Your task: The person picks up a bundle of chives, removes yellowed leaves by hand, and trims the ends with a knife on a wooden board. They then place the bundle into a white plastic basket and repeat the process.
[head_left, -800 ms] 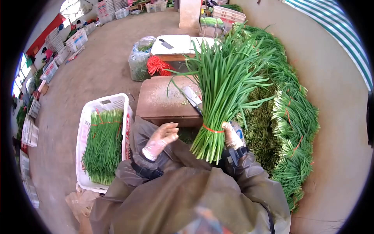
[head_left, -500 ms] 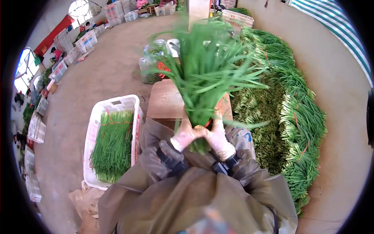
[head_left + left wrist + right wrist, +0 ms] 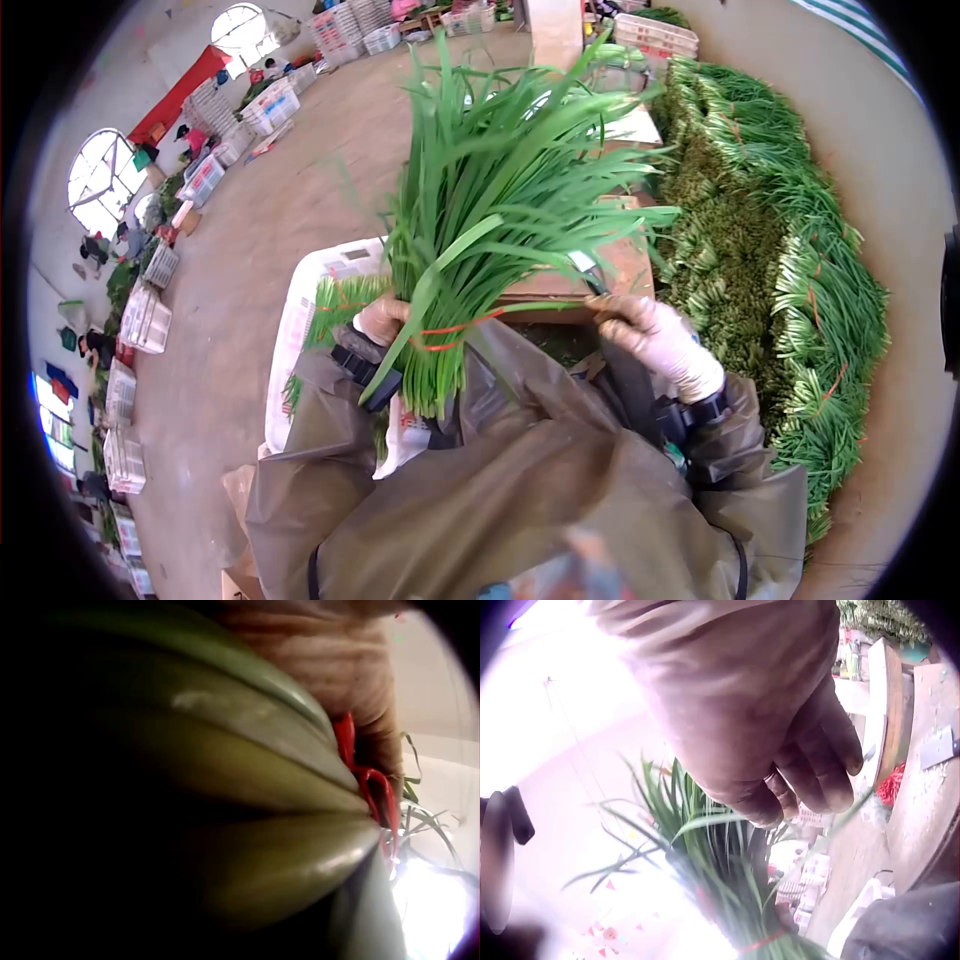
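- The left hand [image 3: 383, 320] is closed on the side of a big green bunch [image 3: 480, 200], near its red band [image 3: 440, 348].
- The right hand [image 3: 660, 345] has bent fingers and seems to pinch one long leaf [image 3: 545, 305].
- The bunch is up in front of the brown apron [image 3: 520, 470]. It looks floppy on top, maybe a bit heavy, and leaves could tear. The firm stems by the band look best to hold.
- Past the left hand is a white basket [image 3: 278, 400].

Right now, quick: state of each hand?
Left hand: closed, holding the banded green bundle.
Right hand: closed, apparently pinching a single leaf by its end.
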### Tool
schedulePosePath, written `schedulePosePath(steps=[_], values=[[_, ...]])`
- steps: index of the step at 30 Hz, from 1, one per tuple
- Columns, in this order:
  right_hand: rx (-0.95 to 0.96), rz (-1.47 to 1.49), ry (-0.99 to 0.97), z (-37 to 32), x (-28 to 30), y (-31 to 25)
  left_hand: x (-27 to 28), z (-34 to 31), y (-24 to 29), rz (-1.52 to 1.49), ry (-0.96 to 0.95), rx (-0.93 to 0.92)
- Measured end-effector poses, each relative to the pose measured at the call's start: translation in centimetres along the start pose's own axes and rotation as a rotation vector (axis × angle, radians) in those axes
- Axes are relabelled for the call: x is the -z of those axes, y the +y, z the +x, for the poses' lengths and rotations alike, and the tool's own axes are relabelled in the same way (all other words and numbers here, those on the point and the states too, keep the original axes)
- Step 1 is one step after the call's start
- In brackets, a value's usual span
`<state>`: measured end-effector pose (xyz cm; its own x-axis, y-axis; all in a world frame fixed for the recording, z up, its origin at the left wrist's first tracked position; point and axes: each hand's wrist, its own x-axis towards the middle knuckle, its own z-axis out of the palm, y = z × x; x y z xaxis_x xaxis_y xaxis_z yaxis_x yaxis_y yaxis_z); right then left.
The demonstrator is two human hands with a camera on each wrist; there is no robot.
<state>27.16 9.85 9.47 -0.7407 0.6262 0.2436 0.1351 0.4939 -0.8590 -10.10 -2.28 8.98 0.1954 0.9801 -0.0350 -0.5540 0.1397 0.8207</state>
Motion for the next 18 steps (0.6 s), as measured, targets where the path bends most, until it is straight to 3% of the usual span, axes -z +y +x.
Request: schedulePosePath(steps=[5, 8, 12, 15, 18], values=[[-0.050, 0.159, 0.134, 0.8, 0.6, 0.6, 2.6, -6.0, 0.0, 0.032, 0.139, 0.018], [0.102, 0.343, 0.382, 2.7, 1.8, -3.6, 3.8, -8.7, -0.2, 0.043, 0.195, 0.046], [0.349, -0.132, 0.563, 6.5, 4.4, -8.1, 4.5, -11.0, -0.9, 0.057, 0.246, 0.085], [0.597, -0.385, 0.493, 9.6, 5.1, -9.9, 4.9, -11.8, -1.5, 0.069, 0.267, 0.104], [0.688, -0.646, 0.390, 11.5, 4.1, -10.5, 5.3, -12.7, -1.8, 0.077, 0.280, 0.114]])
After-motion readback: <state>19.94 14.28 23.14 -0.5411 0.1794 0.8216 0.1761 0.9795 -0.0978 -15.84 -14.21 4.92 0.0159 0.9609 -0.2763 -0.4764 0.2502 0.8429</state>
